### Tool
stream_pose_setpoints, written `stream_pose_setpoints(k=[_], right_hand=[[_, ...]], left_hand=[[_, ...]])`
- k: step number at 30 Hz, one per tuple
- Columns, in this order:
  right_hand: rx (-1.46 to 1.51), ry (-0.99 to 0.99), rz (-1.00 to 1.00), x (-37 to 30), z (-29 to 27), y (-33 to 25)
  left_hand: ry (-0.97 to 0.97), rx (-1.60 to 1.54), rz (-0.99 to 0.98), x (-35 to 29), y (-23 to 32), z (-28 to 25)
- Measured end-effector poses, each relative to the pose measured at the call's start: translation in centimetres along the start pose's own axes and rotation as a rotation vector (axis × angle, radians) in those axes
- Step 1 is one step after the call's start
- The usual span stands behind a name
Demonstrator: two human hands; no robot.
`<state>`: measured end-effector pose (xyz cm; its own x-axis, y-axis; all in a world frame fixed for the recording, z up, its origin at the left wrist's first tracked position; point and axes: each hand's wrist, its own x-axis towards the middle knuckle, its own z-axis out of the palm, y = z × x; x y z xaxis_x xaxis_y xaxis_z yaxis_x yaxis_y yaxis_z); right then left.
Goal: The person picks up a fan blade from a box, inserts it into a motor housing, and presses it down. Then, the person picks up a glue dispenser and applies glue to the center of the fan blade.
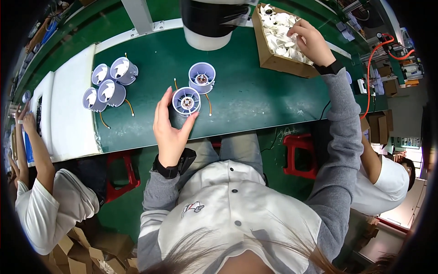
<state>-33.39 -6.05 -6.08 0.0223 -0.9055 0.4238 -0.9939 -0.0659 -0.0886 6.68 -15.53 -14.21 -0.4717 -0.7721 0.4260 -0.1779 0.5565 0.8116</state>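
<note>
My left hand (170,129) holds a lilac housing (187,102), while white impellers (277,42) lie well to its right, beneath my right hand (313,43), whose pinch I cannot make out.

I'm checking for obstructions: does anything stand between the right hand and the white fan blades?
Nothing visible does: the right hand is right at the white fan blades in the open cardboard box.

From afar, I look through one head-worn fisheye (straight edges bow toward its rim), aimed steeply down from close above the wearer's white shirt (205,185) and out over the nearby green surface (255,100).
</note>
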Motion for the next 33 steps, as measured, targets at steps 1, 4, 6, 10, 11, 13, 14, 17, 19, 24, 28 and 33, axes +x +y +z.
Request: stream_pose_setpoints(k=[1,4,6,10,11,13,14,17,19,24,28,33], right_hand=[[-0.017,0.009,-0.076,0.1,-0.2,0.0],[0.016,-0.18,0.083,1.0,-0.2,-0.3],[0.035,-0.276,0.16,1.7,-0.5,-0.4],[-0.094,-0.464,0.208,3.4,-1.0,-0.9],[-0.077,-0.395,0.219,2.9,-1.3,-0.9],[-0.037,-0.261,0.227,2.5,-1.9,-2.0],[0.066,-0.199,0.262,2.3,-2.8,-3.6],[0.545,-0.134,0.276,1.3,-5.4,-12.5],[0.59,-0.11,0.039,2.0,-3.0,-18.0],[0.562,-0.168,-0.18,5.8,1.4,-22.9],[0.471,-0.314,-0.253,7.1,2.4,-22.4],[0.362,-0.406,-0.289,7.8,2.7,-22.4]], left_hand=[[-0.003,-0.004,0.0,0.0,0.1,0.0],[-0.004,0.0,-0.005,0.0,0.2,0.0],[0.003,-0.003,0.007,0.0,0.1,0.0],[-0.013,-0.002,0.02,0.3,0.3,-0.2],[-0.025,-0.007,0.027,0.3,0.3,-0.3],[-0.024,-0.02,0.02,0.4,0.1,-0.6],[-0.034,-0.056,0.026,0.5,0.0,-0.5],[-0.026,-0.082,0.021,0.7,0.2,-0.3],[-0.023,-0.061,0.019,0.5,0.3,-0.6],[-0.032,-0.091,-0.014,0.8,0.6,-0.6],[0.003,-0.085,0.005,0.8,0.8,-0.3],[0.025,-0.117,0.048,0.9,0.8,-0.1]])
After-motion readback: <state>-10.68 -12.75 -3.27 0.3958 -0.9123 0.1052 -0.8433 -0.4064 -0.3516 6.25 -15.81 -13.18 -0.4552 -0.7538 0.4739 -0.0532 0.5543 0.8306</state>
